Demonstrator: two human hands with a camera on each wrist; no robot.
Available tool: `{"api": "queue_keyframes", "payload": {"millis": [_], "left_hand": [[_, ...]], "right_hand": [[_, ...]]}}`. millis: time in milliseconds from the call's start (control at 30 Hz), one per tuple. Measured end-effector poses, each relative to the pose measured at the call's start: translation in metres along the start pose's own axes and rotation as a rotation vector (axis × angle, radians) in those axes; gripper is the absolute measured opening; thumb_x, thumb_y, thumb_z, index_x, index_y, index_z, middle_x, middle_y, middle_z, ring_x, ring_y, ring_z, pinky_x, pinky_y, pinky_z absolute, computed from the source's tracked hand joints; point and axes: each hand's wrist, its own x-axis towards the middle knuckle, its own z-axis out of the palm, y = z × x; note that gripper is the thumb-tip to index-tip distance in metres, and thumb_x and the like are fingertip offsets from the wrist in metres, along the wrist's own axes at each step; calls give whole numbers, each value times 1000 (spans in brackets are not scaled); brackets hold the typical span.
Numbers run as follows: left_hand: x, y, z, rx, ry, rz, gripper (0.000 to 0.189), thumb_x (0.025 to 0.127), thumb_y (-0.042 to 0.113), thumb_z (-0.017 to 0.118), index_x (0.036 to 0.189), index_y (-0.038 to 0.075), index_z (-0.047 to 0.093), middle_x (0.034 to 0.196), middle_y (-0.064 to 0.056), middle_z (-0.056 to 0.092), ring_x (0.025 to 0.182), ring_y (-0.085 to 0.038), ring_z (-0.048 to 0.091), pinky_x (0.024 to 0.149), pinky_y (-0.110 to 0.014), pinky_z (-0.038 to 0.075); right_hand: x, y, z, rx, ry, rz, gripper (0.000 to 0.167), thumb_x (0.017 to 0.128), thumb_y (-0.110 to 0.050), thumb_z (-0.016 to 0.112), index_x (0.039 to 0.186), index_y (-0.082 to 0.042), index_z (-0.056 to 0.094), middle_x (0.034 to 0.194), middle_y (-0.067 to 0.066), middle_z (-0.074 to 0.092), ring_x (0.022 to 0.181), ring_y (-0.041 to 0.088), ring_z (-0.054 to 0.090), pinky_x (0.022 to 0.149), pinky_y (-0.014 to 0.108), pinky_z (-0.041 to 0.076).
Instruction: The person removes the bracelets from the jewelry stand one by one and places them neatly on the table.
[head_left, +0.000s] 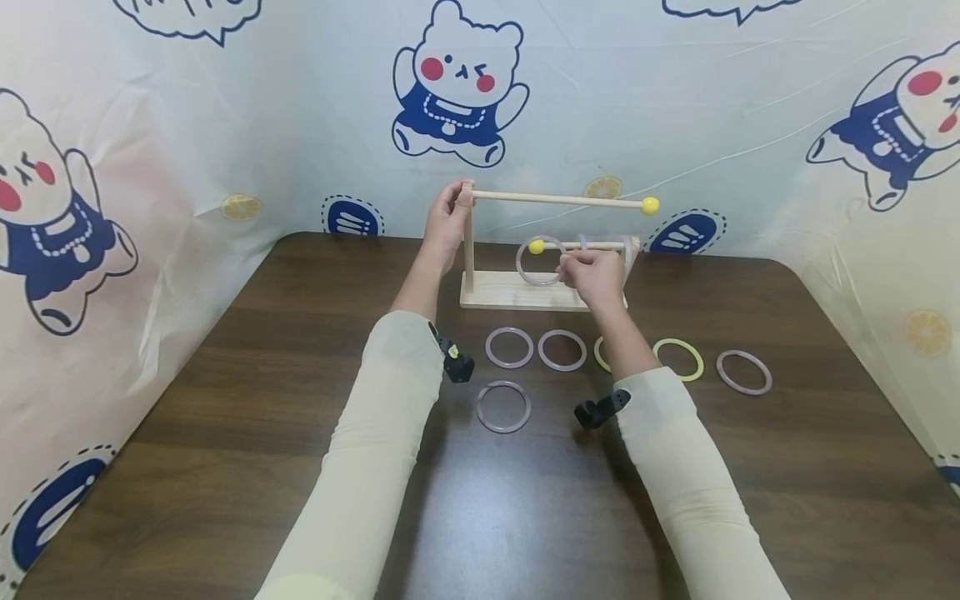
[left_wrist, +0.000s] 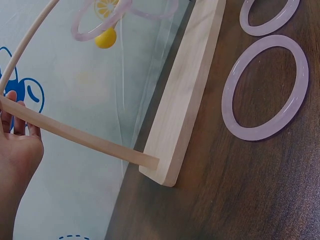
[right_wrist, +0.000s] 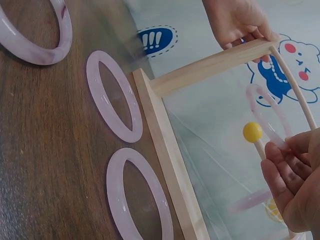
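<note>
On the left, a cloth wall (head_left: 165, 142) shows a bear (head_left: 45, 208) in a blue dress. Next comes the left hand (head_left: 447, 218), its fingers curled round the top of a post of the wooden stand (head_left: 517, 292). The stand sits at the back of the brown table (head_left: 315, 350). From that post a top stick (head_left: 555, 197) runs right, to a yellow ball (head_left: 649, 205) on its end.

In front of the stand, one purple ring (head_left: 504, 431) lies nearest. Just behind it is a second purple ring (head_left: 509, 366), and beside that a third purple ring (head_left: 562, 369). Above them, the right hand (head_left: 596, 277) pinches a pale purple ring (head_left: 518, 260) by the small ball (head_left: 536, 247) of the low stick (head_left: 600, 245). I can't tell if the stick goes through it. Farther along that stick hangs another ring (head_left: 583, 242).

Then a yellow ring (head_left: 597, 353) hides partly behind the right arm, a whole yellow ring (head_left: 702, 364) lies beyond, and last comes one more purple ring (head_left: 738, 352).
</note>
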Motion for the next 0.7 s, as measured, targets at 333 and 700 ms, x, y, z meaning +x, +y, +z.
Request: {"api": "queue_keyframes", "payload": {"millis": [333,700], "left_hand": [[0,0,-1,3,2,1,43,94,33,49,128,7,50,104,-1,54,105,-21,47,88,-28,36],[1,0,-1,5,3,-7,41,94,34,49,127,9,51,104,-1,54,104,-20,47,88,-28,37]], "right_hand": [[-5,-3,-5,-12,-18,27,23,89,-10,61,98,11,66,67,5,65,53,4,61,58,21,51],[-11,-4,-12,62,-60,61,27,89,-11,62,101,13,64,61,-3,63,54,5,61,58,22,52]]}}
